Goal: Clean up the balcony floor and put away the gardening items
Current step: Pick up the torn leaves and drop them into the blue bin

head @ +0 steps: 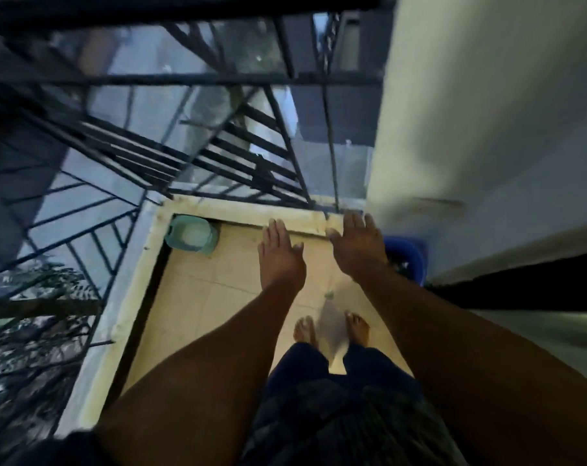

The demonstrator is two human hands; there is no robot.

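Both your hands are stretched out in front of you over the balcony floor (pixel 218 297), and neither holds anything. The left hand (pixel 280 255) has its fingers straight and relaxed, palm down; the right hand (pixel 357 248) is the same, fingers spread loosely.

Take the low curb (pixel 238 210) under the railing (pixel 184 156) as your landmark. The green tub (pixel 191 238) sits on the floor in the corner, touching or just beside that curb, well to the left of your left hand's fingertips. The blue bucket (pixel 408 255) stands along the same curb line at the wall side, partly hidden behind your right wrist, just right of that hand. So the left hand is nearer the tub and the right hand nearer the bucket; each reach would run sideways along the curb, not forward.

A pale, blurred object (pixel 334 331) lies on the tiles between your bare feet (pixel 305 331), well back from the curb, its long axis pointing roughly from you toward the curb. You cannot tell what it is. Picking it up would likely mean bending down rather than reaching out.
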